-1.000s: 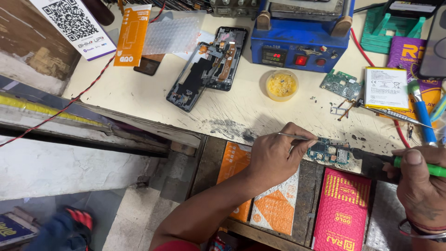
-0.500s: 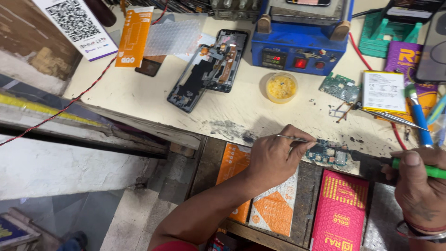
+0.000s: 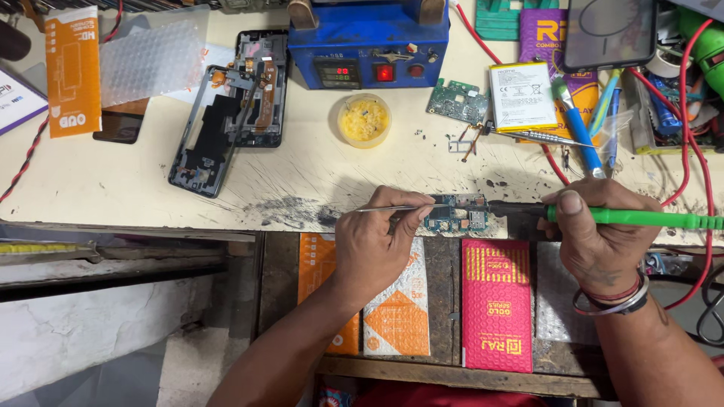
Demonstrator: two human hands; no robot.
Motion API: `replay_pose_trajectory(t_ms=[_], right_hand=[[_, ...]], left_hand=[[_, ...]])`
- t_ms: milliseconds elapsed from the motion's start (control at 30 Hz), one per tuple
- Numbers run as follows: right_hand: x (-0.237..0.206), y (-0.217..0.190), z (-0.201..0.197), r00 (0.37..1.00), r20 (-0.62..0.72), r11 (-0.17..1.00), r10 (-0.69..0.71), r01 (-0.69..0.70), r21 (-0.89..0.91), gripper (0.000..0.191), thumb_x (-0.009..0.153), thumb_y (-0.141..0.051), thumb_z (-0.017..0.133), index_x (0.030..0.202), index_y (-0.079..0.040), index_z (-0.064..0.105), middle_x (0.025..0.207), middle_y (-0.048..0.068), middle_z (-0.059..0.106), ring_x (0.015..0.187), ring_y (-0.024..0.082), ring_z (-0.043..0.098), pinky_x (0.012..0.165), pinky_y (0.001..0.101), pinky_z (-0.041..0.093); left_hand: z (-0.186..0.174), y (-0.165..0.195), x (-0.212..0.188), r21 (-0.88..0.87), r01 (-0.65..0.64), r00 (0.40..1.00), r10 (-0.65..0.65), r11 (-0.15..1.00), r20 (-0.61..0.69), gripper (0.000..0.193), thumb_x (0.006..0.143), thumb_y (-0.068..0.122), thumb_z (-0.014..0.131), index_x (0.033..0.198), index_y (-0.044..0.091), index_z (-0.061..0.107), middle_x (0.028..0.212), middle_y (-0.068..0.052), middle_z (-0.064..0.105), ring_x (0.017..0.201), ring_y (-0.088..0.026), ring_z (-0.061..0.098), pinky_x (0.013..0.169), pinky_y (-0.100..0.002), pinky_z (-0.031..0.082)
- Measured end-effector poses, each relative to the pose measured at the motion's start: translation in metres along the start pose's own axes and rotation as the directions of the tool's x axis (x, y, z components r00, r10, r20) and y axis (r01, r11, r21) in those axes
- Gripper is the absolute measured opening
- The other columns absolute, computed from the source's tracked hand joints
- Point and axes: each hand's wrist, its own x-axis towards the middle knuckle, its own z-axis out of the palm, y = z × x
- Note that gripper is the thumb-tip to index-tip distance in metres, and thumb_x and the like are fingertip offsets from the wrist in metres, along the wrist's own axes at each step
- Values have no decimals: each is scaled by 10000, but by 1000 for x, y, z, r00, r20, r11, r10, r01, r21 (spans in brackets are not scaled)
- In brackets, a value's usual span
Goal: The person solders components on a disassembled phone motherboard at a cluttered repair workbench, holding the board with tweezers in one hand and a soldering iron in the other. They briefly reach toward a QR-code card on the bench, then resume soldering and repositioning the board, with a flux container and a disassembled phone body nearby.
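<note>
1. My left hand (image 3: 377,245) pinches thin metal tweezers (image 3: 392,209) between closed fingers, tips touching the small circuit board (image 3: 456,214).
2. My right hand (image 3: 599,237) has its fingers wrapped tight around the green soldering iron (image 3: 641,218), its dark tip meeting the board at its 3 o'clock edge.
3. The board lies at the near edge of the bench (image 3: 113,188).
4. At the board's 11 o'clock sits a yellow flux pot (image 3: 364,120); at 12 o'clock, a blue heating station (image 3: 369,45).

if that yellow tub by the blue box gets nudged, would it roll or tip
The tub looks low, wide and round, so it would probably slide, not tip. It seems small and plastic, so likely light. It stands open, so its contents might spill.
</note>
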Motion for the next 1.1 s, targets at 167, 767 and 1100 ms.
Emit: replay_pose_trajectory(t_ms=[167, 767, 1100], right_hand=[[0, 1, 1, 1000, -8, 1000, 4, -4, 22, 374, 1138, -240, 668, 873, 21, 625, 743, 82, 670, 550, 98, 626, 489, 218, 486], [0, 4, -1, 1000, -3, 1000, 7, -7, 24, 365, 1132, -235, 667, 880, 27, 637, 729, 81, 661, 536, 96, 619, 476, 214, 476], [1, 2, -1, 1000, 19, 1000, -3, 2, 17, 361, 1133, -233, 664, 889, 31, 639, 728, 80, 664, 544, 95, 622, 484, 212, 482]], left_hand=[[1, 1, 0, -7, 25, 1000, -25, 1000, 5, 154, 1033, 258, 673, 1058, 106, 669, 926, -35, 787, 762, -162, 787, 640, -307, 600], [1, 0, -1, -21, 1, 1000, -1, 1000, 1, 151, 1044, 246, 665, 1067, 97, 657, 955, -43, 787, 834, -169, 797, 690, -305, 621], [3, -1, -2, -33, 13, 1000, -14, 999, -7, 163, 1048, 250, 655, 1067, 88, 644, 975, -47, 791, 870, -165, 805, 710, -299, 636]])
